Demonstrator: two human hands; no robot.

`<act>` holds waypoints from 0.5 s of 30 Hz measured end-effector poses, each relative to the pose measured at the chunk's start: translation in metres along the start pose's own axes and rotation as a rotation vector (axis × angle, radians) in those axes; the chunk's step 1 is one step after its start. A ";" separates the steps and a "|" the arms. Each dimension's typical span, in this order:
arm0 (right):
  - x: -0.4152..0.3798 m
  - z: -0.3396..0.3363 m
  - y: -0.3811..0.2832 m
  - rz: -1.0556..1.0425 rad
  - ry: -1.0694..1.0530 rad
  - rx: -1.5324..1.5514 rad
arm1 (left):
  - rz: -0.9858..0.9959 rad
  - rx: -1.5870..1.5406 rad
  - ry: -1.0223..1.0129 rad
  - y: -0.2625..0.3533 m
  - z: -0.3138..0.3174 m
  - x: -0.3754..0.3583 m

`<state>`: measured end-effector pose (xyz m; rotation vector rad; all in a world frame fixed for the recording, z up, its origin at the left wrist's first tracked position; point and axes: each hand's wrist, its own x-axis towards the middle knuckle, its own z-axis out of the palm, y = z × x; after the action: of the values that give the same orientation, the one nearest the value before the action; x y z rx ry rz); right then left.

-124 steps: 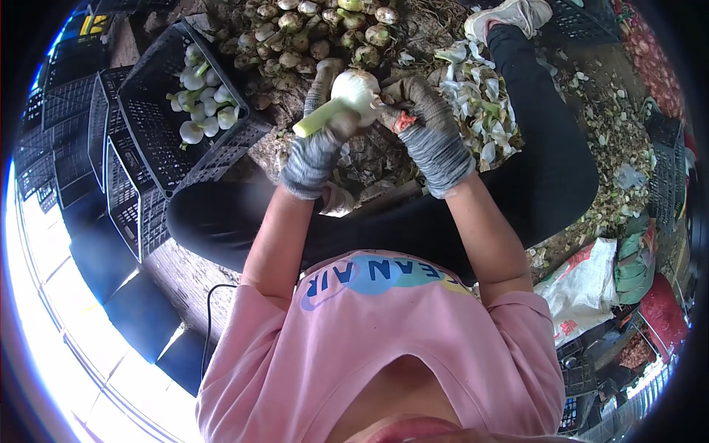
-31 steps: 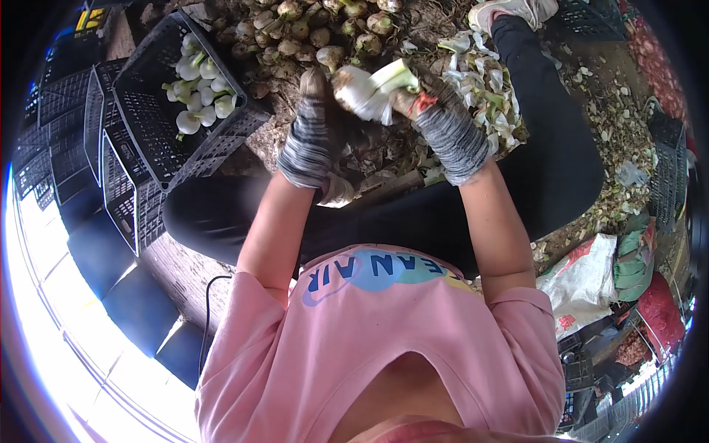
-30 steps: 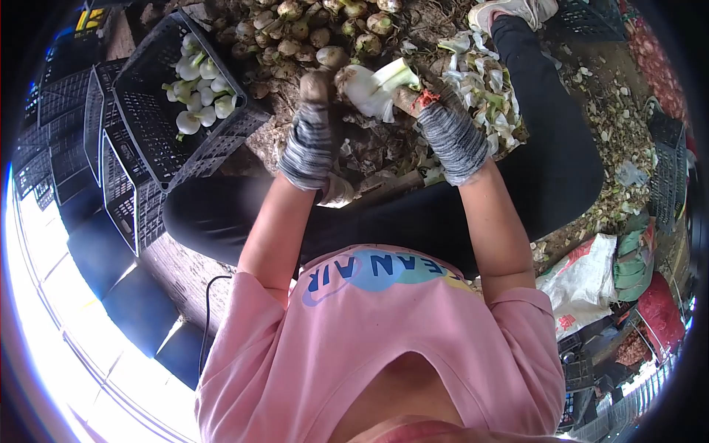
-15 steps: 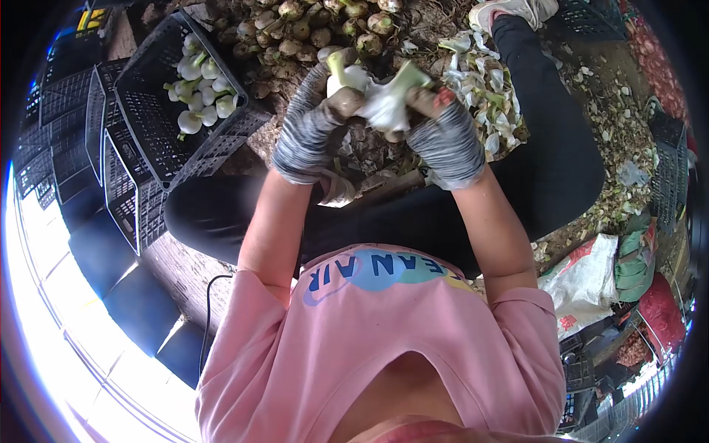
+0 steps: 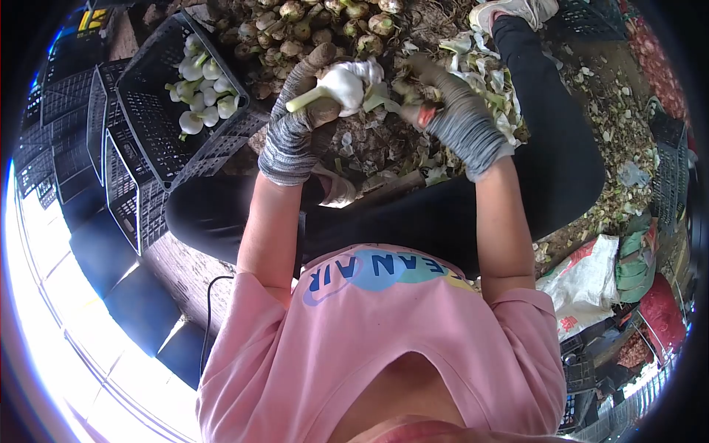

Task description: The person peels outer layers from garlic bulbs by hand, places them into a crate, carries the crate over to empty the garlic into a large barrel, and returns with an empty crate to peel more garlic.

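A white bulb with a short pale green stem pointing left is gripped in my left hand, which wears a grey striped glove. Right of it, my right hand, gloved the same way and with a red patch near the thumb, is blurred by motion. Its fingers are apart and bent, with pale green peel near them. Whether the peel touches the fingers is unclear. Unpeeled brown bulbs lie in a heap beyond my hands.
At the left, a black crate holds several clean white bulbs, beside other stacked crates. Peelings lie on the ground at the right, near my outstretched leg. A white sack lies lower right.
My right hand has moved right, away from the bulb. The bulb in my left hand has turned, its stem now pointing left, and loose peel has separated from it.
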<state>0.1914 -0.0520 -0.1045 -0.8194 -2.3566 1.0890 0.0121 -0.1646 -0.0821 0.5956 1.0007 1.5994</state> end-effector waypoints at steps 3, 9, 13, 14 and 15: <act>-0.001 0.009 -0.015 0.162 -0.060 0.663 | 0.051 0.122 -0.075 -0.002 -0.002 0.002; -0.005 0.034 -0.018 0.092 0.161 0.465 | 0.043 0.424 0.057 -0.010 -0.005 -0.005; -0.001 0.024 -0.029 0.250 0.108 0.709 | 0.112 0.273 0.176 -0.022 -0.007 -0.010; 0.003 0.021 -0.026 0.401 0.107 0.990 | 0.117 0.216 0.160 -0.026 -0.014 -0.010; 0.004 0.018 -0.025 0.555 0.103 1.272 | 0.073 0.100 0.137 -0.028 -0.021 -0.010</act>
<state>0.1693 -0.0719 -0.0956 -0.9129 -0.9026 2.2497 0.0129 -0.1796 -0.1152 0.6026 1.1781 1.6801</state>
